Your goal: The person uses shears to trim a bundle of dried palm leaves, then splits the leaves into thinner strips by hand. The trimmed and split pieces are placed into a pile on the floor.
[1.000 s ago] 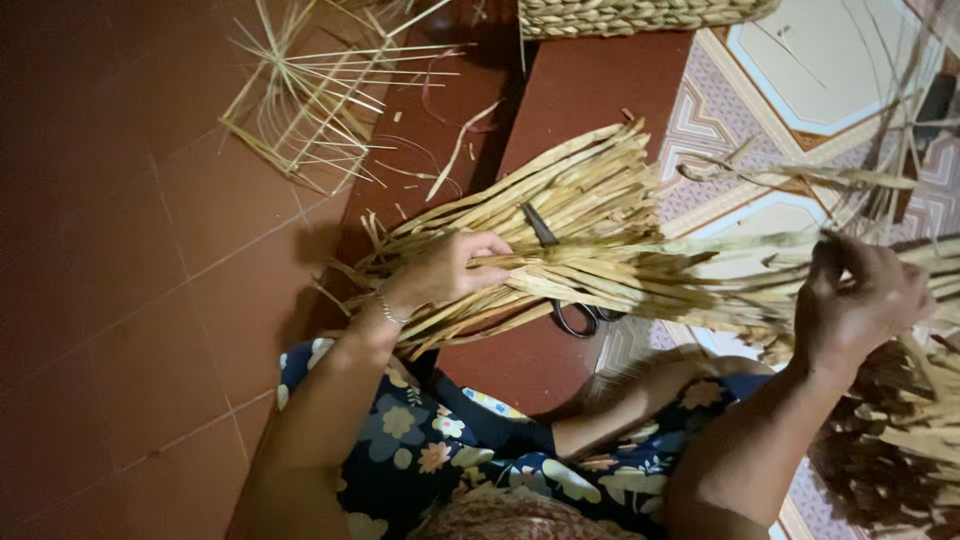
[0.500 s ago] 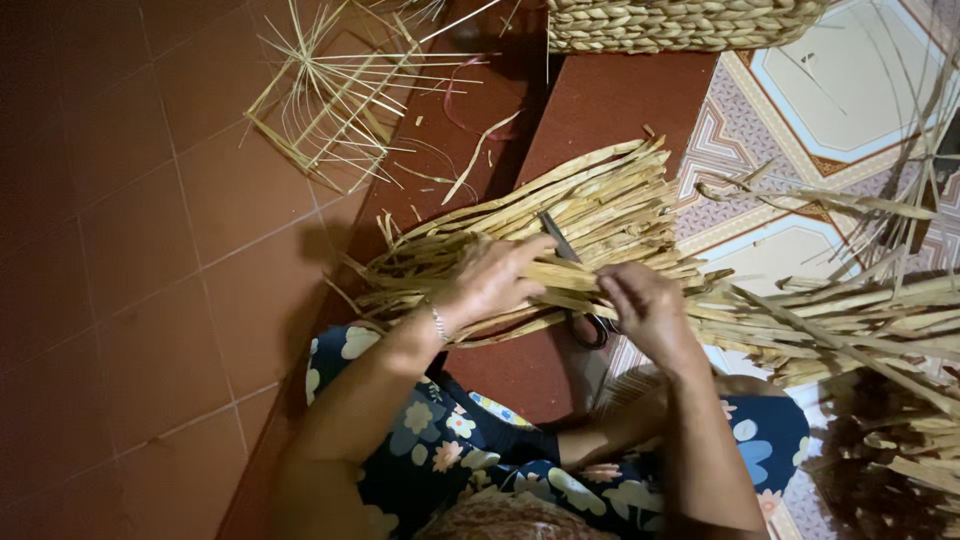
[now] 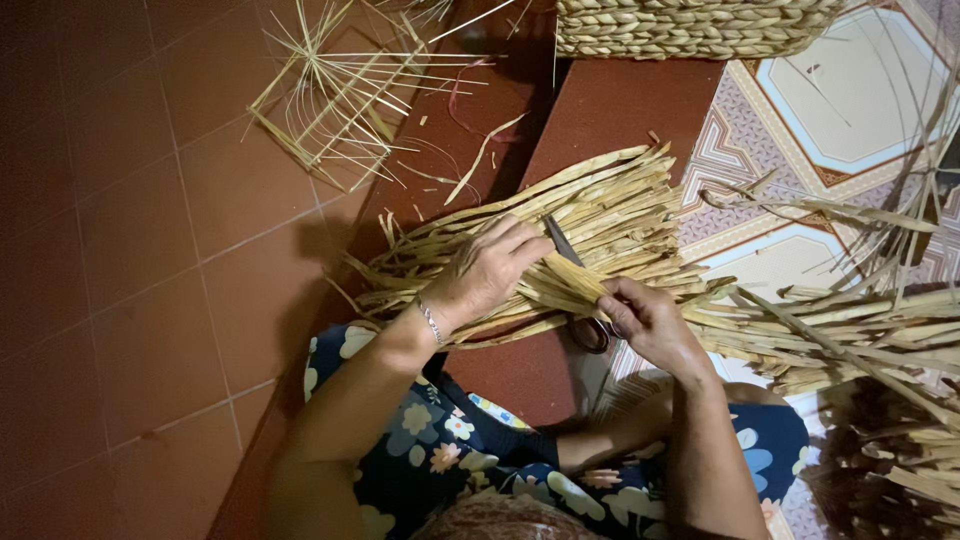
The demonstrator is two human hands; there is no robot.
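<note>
A bundle of dried straw-coloured reed strips [image 3: 610, 215] lies across a red-brown step in front of me. My left hand [image 3: 490, 270] rests flat on the strips, pressing them down, a thin bracelet on its wrist. My right hand [image 3: 645, 320] grips the strips at the bundle's near edge, close to a pair of scissors [image 3: 575, 290] whose blades lie on the strips and whose dark handles sit just under the hand. More loose strips [image 3: 850, 330] fan out to the right.
A partly woven reed frame [image 3: 335, 100] lies on the red tile floor at upper left. A woven basket [image 3: 690, 25] stands at the top. Patterned tiles [image 3: 850, 100] lie at upper right. My floral-print lap [image 3: 450, 450] fills the bottom.
My right hand has come in from the far right to the bundle beside the scissors. My left hand has stayed on the strips, shifting slightly right.
</note>
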